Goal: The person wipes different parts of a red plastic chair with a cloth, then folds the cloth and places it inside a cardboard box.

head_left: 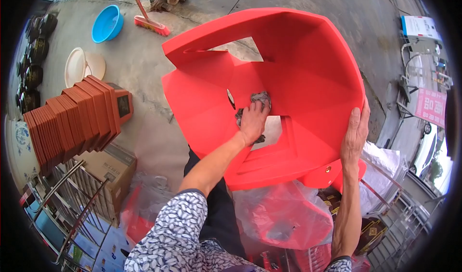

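A large red moulded plastic piece [308, 74], shaped like a chair seat shell with cut-out openings, is tilted up in front of me and fills the middle of the view. My left hand [253, 123] presses a crumpled grey rag [260, 97] against its inner surface, between the openings. Parts of the rag stick out around the fingers. At the shell's right edge, my right hand [354, 135] grips the rim; the thumb shows, while the other fingers are partly hidden behind it. Below the shell lies another red piece in clear plastic wrap [284, 219].
To the left stand a stack of brown square flowerpots [79, 120], a cardboard box [113, 173] and a metal rack [67, 209]. Farther off are a white bucket [94, 66], a blue basin [107, 24] and a red broom [150, 25]. A pink sign [430, 107] is at right.
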Motion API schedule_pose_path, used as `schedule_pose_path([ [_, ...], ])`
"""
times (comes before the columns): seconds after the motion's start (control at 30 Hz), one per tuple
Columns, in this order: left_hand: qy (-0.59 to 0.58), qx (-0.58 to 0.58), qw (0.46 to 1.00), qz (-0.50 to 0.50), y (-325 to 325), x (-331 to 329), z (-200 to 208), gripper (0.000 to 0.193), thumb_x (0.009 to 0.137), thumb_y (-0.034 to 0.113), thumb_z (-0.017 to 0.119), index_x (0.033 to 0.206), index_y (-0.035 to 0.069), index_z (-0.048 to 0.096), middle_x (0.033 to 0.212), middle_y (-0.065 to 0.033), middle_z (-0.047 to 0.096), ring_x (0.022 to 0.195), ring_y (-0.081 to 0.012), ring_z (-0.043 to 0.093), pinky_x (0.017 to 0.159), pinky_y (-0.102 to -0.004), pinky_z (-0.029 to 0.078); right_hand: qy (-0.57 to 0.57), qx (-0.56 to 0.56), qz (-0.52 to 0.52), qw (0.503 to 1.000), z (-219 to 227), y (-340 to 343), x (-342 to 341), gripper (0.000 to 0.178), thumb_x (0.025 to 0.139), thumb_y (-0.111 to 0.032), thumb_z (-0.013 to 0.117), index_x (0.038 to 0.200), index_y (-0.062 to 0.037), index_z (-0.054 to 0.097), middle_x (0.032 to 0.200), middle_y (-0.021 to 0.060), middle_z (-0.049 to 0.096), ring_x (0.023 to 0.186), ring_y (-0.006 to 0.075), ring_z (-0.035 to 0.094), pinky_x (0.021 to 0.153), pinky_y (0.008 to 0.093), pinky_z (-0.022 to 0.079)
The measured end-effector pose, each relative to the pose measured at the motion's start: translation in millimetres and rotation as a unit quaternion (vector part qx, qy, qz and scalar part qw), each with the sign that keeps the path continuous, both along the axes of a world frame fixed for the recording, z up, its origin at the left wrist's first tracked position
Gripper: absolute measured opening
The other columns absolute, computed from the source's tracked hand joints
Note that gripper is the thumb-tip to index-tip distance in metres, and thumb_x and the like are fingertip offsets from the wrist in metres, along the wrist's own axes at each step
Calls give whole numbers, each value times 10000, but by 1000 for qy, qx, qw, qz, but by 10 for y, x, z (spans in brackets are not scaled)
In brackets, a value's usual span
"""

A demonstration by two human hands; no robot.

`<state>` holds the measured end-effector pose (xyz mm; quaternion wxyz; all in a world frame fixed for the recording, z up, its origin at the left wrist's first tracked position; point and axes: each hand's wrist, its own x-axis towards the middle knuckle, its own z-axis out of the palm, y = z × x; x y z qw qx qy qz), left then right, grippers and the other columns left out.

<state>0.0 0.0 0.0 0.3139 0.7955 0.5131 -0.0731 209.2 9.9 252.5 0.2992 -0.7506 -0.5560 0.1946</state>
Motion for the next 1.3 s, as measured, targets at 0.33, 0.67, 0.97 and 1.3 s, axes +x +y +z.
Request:
schedule_pose_path([
  [0.33,-104,-328,918,-197,281,-477,173,387,912,246,632,1292,187,680,1293,-191,651,1230,-370,590,999,-463,503,-42,18,-21,999,35,-12,36,570,1096,-405,431,1494,4,437,1434,204,561,1336,318,536,1116,384,384],
  [0.67,-221,119,964,91,19,-85,-124,343,867,88,578,1196,-6,556,1023,-221,603,904,-431,615,740,-522,536,-58,67,-22,996,56,34,-32,508,1090,-388,460,1441,-22,501,1273,202,667,1186,337,639,1013,394,465],
  [0.97,-262,-332,906,-23,42,-315,299,372,961,346,637,1158,35,683,973,-125,737,936,-259,698,823,-392,526,-30,62,-34,997,-11,-40,56,512,1075,-429,498,1418,-50,529,1237,200,679,1169,322,653,990,379,481],
  [1.3,-122,74,986,-90,-585,-763,302,580,941,385,613,1484,204,516,1583,-272,332,1445,-471,342,1142,-666,277,-42,44,-54,997,-18,-29,73,530,1077,-432,496,1417,-27,532,1287,185,661,1202,277,624,1033,364,450],
])
